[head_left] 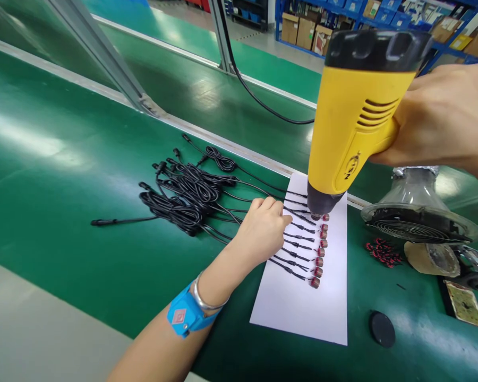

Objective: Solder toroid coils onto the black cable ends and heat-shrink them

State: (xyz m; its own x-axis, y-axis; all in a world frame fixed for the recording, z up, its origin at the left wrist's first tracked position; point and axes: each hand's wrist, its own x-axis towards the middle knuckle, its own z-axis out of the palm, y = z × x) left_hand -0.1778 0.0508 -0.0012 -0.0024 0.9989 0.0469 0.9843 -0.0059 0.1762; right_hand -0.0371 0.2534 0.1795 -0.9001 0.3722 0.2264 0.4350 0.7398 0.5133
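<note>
My right hand [442, 119] grips the handle of a yellow and black heat gun [358, 111], its nozzle pointing down just above the top end of a row of small reddish-brown coil parts [319, 252]. These parts sit at the ends of thin black cables [191, 193] laid side by side across a white sheet of paper [302, 307]. My left hand [263, 228], fingers curled, presses down on the cables at the sheet's left edge. A blue wrist strap and a metal bangle are on my left wrist.
The work lies on a green belt surface [63, 175] with metal rails behind. To the right stand a metal dish with a spiral grate [418, 225], a heap of small red parts [384, 252], a black disc [382, 329] and a yellowish board [464, 302]. Shelves with boxes are far behind.
</note>
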